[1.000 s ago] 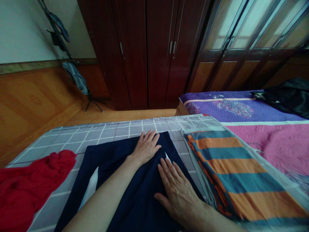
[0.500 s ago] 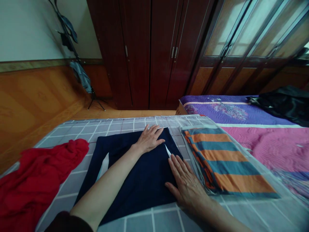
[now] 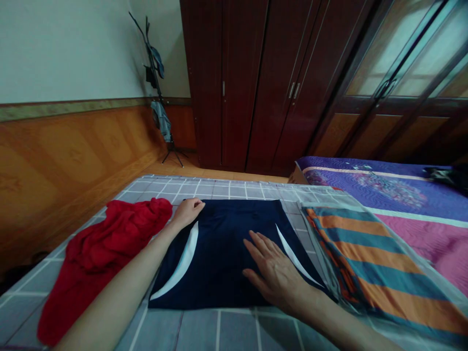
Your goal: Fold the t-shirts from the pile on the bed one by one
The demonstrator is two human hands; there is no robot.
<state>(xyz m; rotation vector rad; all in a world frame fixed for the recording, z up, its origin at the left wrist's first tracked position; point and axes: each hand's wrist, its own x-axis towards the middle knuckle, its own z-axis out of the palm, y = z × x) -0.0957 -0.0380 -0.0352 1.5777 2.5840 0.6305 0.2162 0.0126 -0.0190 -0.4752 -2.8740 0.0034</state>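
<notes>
A folded navy garment with curved white stripes [image 3: 215, 258] lies flat on a grey checked bedsheet [image 3: 234, 326]. My left hand [image 3: 188, 212] is at the garment's far left corner, its fingers curled and their tips hidden. My right hand [image 3: 274, 273] rests flat on the garment's right half, fingers spread. A crumpled red cloth [image 3: 106, 248] lies just left of my left forearm. To the right of my right hand sits a folded orange and teal striped cloth [image 3: 373, 263], apart from the navy garment.
A dark wooden wardrobe [image 3: 234, 83] and glass-paned cabinet doors [image 3: 395, 58] stand beyond the bed. A purple and pink quilt [image 3: 402, 214] covers the neighbouring bed, with black cloth [image 3: 446, 175] on it. A coat stand [image 3: 157, 87] stands by the wood-panelled wall [image 3: 73, 156].
My left hand has moved left from the garment's upper middle to its far corner. The view has turned left, and more of the white stripes shows. My right hand still lies on the garment.
</notes>
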